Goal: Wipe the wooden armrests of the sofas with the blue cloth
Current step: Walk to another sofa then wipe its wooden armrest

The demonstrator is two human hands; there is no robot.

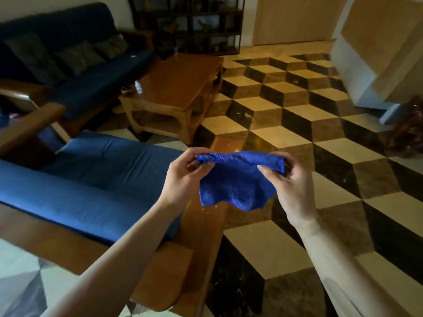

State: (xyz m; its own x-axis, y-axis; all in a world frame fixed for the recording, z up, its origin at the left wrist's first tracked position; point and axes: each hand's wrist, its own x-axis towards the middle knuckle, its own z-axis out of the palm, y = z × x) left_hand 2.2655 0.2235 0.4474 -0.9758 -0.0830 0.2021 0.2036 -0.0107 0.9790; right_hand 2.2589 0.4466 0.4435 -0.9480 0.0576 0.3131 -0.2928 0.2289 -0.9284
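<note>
You pinch the blue cloth (235,179) by its top corners in your left hand (183,177) and right hand (290,186), mid-frame above the wooden armrest (201,227); loosely spread, it may drag and skip the specks there.

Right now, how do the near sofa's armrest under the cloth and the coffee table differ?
The armrest is a long narrow plank with white specks; the coffee table is broad, with a lower shelf. The armrest lies right below the blue cloth; the table stands farther off by the dark sofa. Both are brown wood.
</note>
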